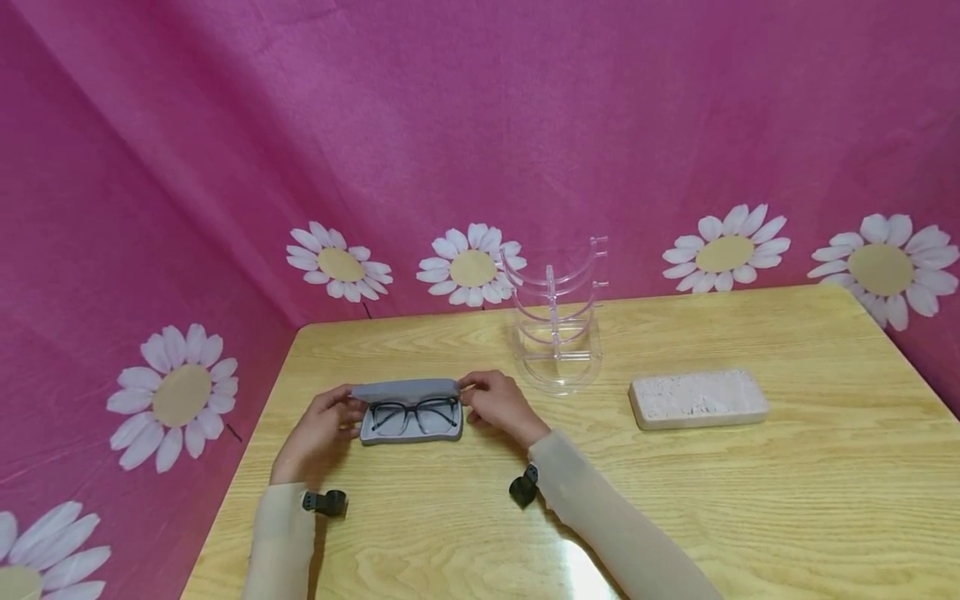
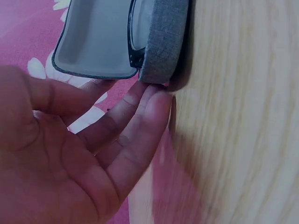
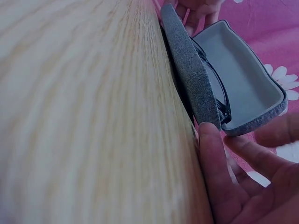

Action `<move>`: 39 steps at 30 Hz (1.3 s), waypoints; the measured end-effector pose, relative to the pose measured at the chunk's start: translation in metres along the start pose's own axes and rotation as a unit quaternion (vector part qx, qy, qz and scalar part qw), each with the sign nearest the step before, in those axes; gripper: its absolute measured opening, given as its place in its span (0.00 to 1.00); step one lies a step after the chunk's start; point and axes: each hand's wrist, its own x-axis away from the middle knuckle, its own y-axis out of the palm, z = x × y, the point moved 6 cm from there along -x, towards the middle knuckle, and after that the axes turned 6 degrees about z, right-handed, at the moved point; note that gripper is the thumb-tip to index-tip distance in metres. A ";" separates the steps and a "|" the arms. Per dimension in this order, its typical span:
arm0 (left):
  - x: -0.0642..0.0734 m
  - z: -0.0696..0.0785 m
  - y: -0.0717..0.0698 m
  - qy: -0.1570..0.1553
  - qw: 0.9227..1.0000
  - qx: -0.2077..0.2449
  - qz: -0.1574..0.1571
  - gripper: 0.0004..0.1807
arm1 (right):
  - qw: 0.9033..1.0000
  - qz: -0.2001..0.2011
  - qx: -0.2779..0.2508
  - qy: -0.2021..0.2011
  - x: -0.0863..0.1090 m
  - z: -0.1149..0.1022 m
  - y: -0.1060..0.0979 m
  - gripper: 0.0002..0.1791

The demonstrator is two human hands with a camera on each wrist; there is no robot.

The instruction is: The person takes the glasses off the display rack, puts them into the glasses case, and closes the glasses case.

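Observation:
A grey glasses case [image 1: 408, 390] lies on the table with its lid raised. Inside rest black-framed glasses [image 1: 412, 412] with their temples folded. My left hand [image 1: 324, 427] is at the case's left end; in the left wrist view its fairly straight fingers [image 2: 140, 135] touch the base's end, and one fingertip is hidden behind the lid. At the opposite end is my right hand [image 1: 501, 404]. In the right wrist view, its extended fingers [image 3: 212, 154] touch the corner near the hinge, while the thumb [image 3: 280, 129] appears apart from the lid.
A clear tiered stand [image 1: 555, 354] stands behind and right of the case. Farther right lies a closed pale, speckled case [image 1: 697, 398]. Pink cloth [image 1: 480, 108] printed with daisies hangs behind and left of the wooden table [image 1: 420, 517].

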 end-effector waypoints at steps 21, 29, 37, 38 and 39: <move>0.000 -0.002 -0.005 -0.024 1.000 0.008 -0.001 0.33 | 0.999 -0.036 -0.018 0.010 0.004 -0.001 -0.002 0.30; 0.003 -0.003 -0.006 -0.003 0.999 0.028 -0.040 0.33 | 0.997 -0.074 -0.016 0.004 0.006 -0.003 -0.003 0.25; 0.003 -0.008 -0.009 0.006 0.994 0.064 -0.089 0.32 | 0.995 -0.102 -0.009 0.004 0.006 -0.004 -0.004 0.26; 0.003 -0.009 -0.009 0.009 0.994 0.065 -0.092 0.32 | 0.995 -0.103 -0.009 0.003 0.006 -0.004 -0.004 0.26; 0.003 -0.009 -0.010 0.013 0.993 0.064 -0.095 0.32 | 0.994 -0.105 -0.010 0.000 0.006 -0.004 -0.004 0.26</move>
